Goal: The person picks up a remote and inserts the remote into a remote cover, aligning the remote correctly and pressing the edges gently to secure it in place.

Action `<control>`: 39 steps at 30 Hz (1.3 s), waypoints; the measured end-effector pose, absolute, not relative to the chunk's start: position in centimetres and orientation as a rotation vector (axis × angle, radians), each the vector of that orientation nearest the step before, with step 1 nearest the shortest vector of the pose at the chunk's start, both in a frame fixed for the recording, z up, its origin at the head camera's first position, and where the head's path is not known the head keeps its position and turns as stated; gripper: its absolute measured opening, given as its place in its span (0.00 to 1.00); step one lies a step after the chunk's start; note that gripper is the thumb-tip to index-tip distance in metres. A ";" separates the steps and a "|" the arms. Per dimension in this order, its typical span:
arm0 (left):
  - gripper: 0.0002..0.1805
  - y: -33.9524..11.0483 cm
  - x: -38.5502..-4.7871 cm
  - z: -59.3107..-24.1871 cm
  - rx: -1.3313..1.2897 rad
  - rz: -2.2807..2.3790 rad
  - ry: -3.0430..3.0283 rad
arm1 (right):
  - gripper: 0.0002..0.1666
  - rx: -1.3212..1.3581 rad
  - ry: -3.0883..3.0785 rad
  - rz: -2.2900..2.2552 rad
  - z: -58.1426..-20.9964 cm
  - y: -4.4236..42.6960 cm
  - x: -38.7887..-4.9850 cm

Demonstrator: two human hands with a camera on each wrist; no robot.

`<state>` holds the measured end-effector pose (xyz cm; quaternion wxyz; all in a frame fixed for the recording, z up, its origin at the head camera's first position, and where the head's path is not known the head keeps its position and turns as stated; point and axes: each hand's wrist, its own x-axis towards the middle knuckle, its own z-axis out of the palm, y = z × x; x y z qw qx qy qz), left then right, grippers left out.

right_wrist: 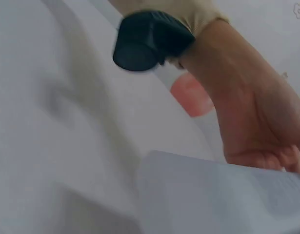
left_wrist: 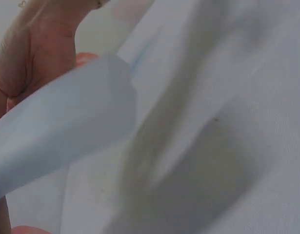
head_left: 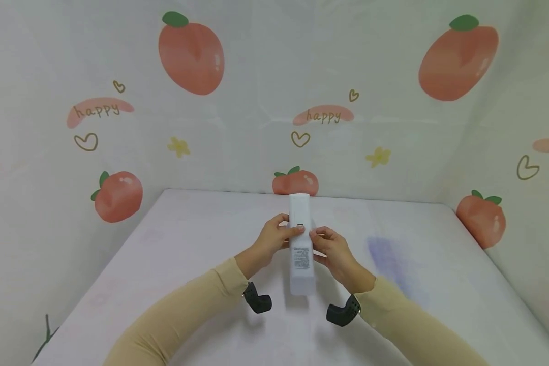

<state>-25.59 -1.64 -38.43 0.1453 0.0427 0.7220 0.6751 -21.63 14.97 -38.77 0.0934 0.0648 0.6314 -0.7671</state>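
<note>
- Left hand [head_left: 271, 238] grips the white box [head_left: 302, 279], thumb across its front.
- Right hand [head_left: 336, 253] pinches its right edge.
- Both hold it above the table [head_left: 210, 229].

Bare hands [head_left: 267, 241], long beige sleeves [head_left: 183, 300], lightly creased, chunky black wrist cameras [head_left: 258, 302] with rounded ends

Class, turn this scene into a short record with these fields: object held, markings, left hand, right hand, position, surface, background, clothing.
object held: long white object
markings: printed label, small dark mark; text too small to read
left hand: holds its left side, thumb across the front
right hand: grips its right edge
position: roughly upright in the head view, apparently raised above the table
surface: pale table with a purple patch
background: white backdrop with printed fruit
clothing: tan sleeves
</note>
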 end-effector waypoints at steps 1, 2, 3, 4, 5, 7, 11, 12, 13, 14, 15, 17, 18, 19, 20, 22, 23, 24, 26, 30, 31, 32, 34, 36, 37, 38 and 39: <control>0.22 -1.7 -25.6 -38.4 0.121 1.937 2.087 | 0.09 0.219 1.864 -2.295 -38.8 14.7 -21.5; 0.22 -1.7 -25.6 -38.4 0.130 1.927 2.098 | 0.09 0.248 1.859 -2.312 -38.8 14.5 -21.4; 0.22 -1.7 -25.7 -38.4 0.148 1.916 2.110 | 0.10 0.284 1.847 -2.336 -38.7 14.3 -21.4; 0.22 -1.8 -25.7 -38.4 0.169 1.905 2.117 | 0.10 0.317 1.842 -2.352 -38.6 14.1 -21.3; 0.22 -1.8 -25.7 -38.4 0.190 1.896 2.120 | 0.10 0.343 1.839 -2.365 -38.6 14.0 -21.2; 0.22 -1.8 -25.6 -38.2 0.239 1.873 2.127 | 0.09 0.373 1.863 -2.375 -38.3 14.0 -21.2; 0.23 -1.7 -25.4 -37.6 0.344 1.826 2.141 | 0.08 0.384 1.944 -2.372 -37.7 14.4 -21.6; 0.23 -1.6 -25.3 -37.5 0.373 1.814 2.151 | 0.08 0.373 1.966 -2.366 -37.6 14.6 -21.7; 0.24 -1.5 -25.2 -37.4 0.391 1.804 2.159 | 0.09 0.368 1.981 -2.359 -37.5 14.7 -21.8; 0.24 -1.5 -25.2 -37.3 0.403 1.792 2.167 | 0.09 0.364 1.988 -2.354 -37.4 14.8 -21.9; 0.24 -1.4 -25.1 -37.2 0.412 1.779 2.177 | 0.10 0.360 1.990 -2.349 -37.3 15.0 -22.0; 0.23 -1.3 -24.9 -37.1 0.420 1.755 2.186 | 0.12 0.350 1.992 -2.335 -37.2 15.3 -22.3; 0.24 -1.2 -24.8 -37.1 0.418 1.745 2.188 | 0.12 0.346 1.989 -2.330 -37.2 15.4 -22.4; 0.24 -1.1 -24.7 -37.0 0.411 1.735 2.187 | 0.13 0.348 1.986 -2.325 -37.2 15.5 -22.6; 0.25 -1.1 -24.6 -37.0 0.409 1.728 2.184 | 0.13 0.344 1.983 -2.318 -37.1 15.7 -22.7; 0.25 -1.0 -24.3 -37.0 0.403 1.723 2.179 | 0.13 0.341 1.986 -2.303 -37.0 15.9 -23.0; 0.26 -0.9 -24.2 -37.0 0.398 1.722 2.174 | 0.13 0.333 1.991 -2.291 -36.9 16.0 -23.1; 0.26 -0.9 -24.1 -37.1 0.392 1.724 2.167 | 0.13 0.331 1.993 -2.281 -36.9 16.1 -23.3; 0.26 -0.8 -24.0 -37.3 0.392 1.723 2.156 | 0.13 0.330 2.009 -2.258 -36.8 16.4 -23.4; 0.26 -0.6 -23.7 -37.5 0.394 1.719 2.145 | 0.12 0.306 2.023 -2.233 -36.8 16.6 -23.3; 0.26 -0.6 -23.7 -37.5 0.398 1.720 2.152 | 0.12 0.292 2.023 -2.228 -36.8 16.6 -23.1; 0.26 -0.5 -23.7 -37.4 0.396 1.725 2.155 | 0.12 0.281 2.015 -2.230 -36.8 16.5 -22.9; 0.26 -0.5 -23.7 -37.1 0.400 1.735 2.176 | 0.12 0.261 2.004 -2.240 -36.7 16.3 -22.3; 0.26 -0.4 -23.7 -36.8 0.417 1.750 2.196 | 0.11 0.245 1.991 -2.273 -36.5 16.1 -21.8; 0.25 -0.4 -23.7 -36.7 0.428 1.758 2.197 | 0.12 0.232 1.995 -2.291 -36.3 16.0 -21.5; 0.25 -0.4 -23.7 -36.5 0.439 1.757 2.206 | 0.12 0.225 1.996 -2.315 -36.2 16.0 -21.4; 0.25 -0.3 -23.8 -36.4 0.459 1.760 2.219 | 0.14 0.205 2.002 -2.330 -36.0 15.9 -21.2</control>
